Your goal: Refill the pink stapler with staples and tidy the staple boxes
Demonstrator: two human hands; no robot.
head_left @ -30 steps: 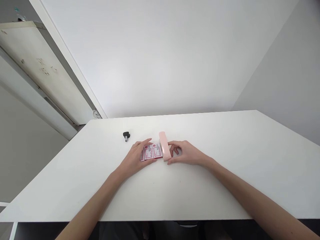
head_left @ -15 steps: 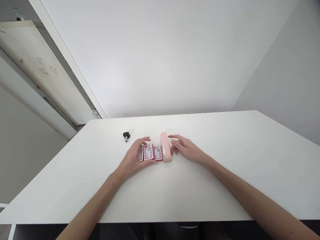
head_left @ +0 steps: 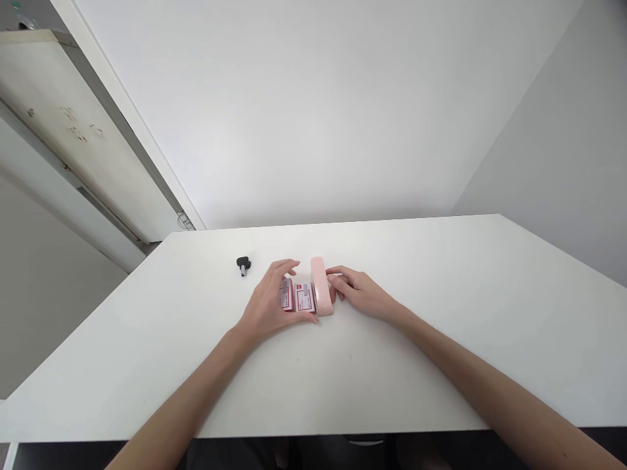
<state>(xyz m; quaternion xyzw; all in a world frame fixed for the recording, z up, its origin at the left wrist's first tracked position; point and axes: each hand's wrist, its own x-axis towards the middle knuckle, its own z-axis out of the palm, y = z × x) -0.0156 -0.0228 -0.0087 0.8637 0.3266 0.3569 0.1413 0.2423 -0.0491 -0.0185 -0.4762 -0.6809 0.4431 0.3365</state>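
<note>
A pale pink stapler (head_left: 321, 294) lies on the white table (head_left: 441, 339), pointing away from me. Just left of it sit small red-and-white boxes (head_left: 298, 297), side by side. My left hand (head_left: 269, 303) curves around those boxes, thumb at their near edge and fingers at the far side, gripping them. My right hand (head_left: 360, 295) rests at the stapler's right flank, fingertips touching it, fingers loosely bent.
A small black knob-like piece (head_left: 242, 264) lies on the table to the left, behind the hands. A pale door or panel (head_left: 73, 137) leans at the far left. Plain white walls stand behind the table.
My left hand has closed in over the boxes, covering the leftmost one. My right hand let go of the stapler, which was tilted and now lies flat, then settled against its side.
</note>
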